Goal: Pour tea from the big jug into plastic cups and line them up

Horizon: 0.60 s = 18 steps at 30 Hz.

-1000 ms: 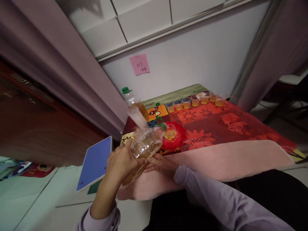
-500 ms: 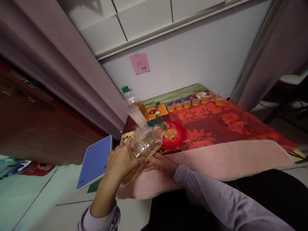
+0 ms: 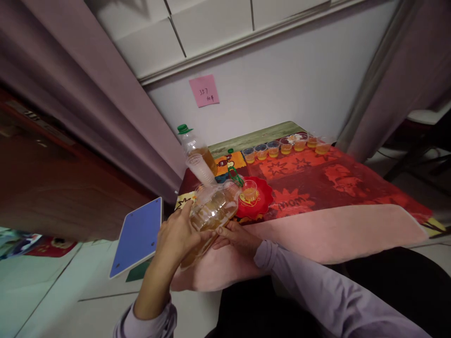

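Between my two hands a large clear plastic bottle (image 3: 214, 209) of amber liquid is tilted, its neck end toward a small clear cup (image 3: 250, 189). That cup stands on a red scalloped plate (image 3: 266, 197) and has some yellowish liquid in it. My left hand (image 3: 178, 232) is wrapped around the bottle's left side. From the right, my right hand (image 3: 237, 238) grips the bottle low down. A green handle (image 3: 235, 177) shows near the bottle's neck. Whether liquid is flowing at this moment I cannot tell.
Behind stand a second bottle (image 3: 199, 148) with a green cap and a leaning stack of clear cups (image 3: 201, 170). Several cups of yellow liquid (image 3: 273, 149) line the table's far edge. A green cap (image 3: 230, 151) lies nearby. A blue stool (image 3: 137, 237) is at the left.
The bottle and both hands hold almost the same pose. Only a slight shift of the camera view shows.
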Motion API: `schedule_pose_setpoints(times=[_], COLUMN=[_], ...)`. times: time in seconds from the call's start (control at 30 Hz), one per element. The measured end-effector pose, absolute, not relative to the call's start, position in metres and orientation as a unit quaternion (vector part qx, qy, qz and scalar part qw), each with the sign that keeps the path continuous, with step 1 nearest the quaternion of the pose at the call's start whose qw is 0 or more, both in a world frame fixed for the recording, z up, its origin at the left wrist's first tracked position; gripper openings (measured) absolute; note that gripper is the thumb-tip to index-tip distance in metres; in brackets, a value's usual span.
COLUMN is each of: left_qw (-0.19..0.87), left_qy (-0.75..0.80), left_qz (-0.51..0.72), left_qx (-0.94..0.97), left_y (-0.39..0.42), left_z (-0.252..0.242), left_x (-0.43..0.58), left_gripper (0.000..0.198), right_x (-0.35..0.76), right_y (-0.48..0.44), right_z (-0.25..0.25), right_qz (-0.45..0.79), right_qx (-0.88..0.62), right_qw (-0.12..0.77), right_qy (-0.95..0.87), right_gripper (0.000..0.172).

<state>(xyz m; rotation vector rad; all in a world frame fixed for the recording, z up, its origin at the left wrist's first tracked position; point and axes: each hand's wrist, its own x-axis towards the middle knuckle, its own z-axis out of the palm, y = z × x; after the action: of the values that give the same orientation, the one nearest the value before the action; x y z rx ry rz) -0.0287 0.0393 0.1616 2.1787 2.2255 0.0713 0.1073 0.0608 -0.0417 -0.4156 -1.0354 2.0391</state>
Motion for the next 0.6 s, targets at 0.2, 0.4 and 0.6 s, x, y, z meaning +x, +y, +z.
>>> schedule_pose_setpoints(times=[0.2, 0.4, 0.6], left_qw=[0.068, 0.093, 0.149], left_qy=[0.694, 0.659, 0.638], left_qz=[0.18, 0.397, 0.555], left_qx=[0.694, 0.632, 0.513], left_y=[0.035, 0.022, 0.011], left_z=[0.121, 0.079, 0.02], left_x=[-0.058, -0.081, -0.1], left_gripper=[0.11, 0.103, 0.097], right_x=[0.107, 0.111, 0.112], right_y=[0.067, 0.07, 0.069], right_z=[-0.046, -0.041, -0.042], right_qz=[0.761, 0.745, 0.74], right_qx=[-0.226, -0.205, -0.223], right_qw=[0.452, 0.507, 0.504], right_qy=[-0.407, -0.381, -0.386], right_gripper=[0.072, 0.06, 0.052])
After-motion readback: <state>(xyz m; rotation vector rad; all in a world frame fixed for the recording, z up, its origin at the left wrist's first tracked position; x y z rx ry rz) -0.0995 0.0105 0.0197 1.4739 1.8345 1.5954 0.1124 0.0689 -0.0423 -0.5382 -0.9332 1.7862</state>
